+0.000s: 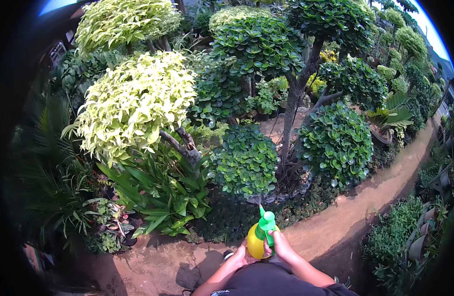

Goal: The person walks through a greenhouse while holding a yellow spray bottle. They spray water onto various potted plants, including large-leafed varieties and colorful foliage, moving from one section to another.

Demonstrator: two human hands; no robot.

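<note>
A pump pressure sprayer with a yellow bottle point(253, 241) and a green spray head point(267, 222) is held upright in front of my body. My right hand point(281, 245) grips its green handle, with the thumb high near the trigger. From the left and below, my left hand point(243, 255) cups the yellow bottle. The nozzle point(261, 208) points away from me, and a faint mist shows at its tip. Just beyond it is a rounded clump of glossy green leaves point(247, 162) on a shaped tree. Some of my fingers are hidden behind the bottle.
A pale yellow-green leaf clump point(138, 100) spreads at the left above broad-leaved plants point(167, 196). The tree trunk point(289, 118) rises behind the sprayer. A dirt path point(360, 216) runs up to the right, with a potted plant point(380, 134) beside it and low greenery point(397, 222) opposite.
</note>
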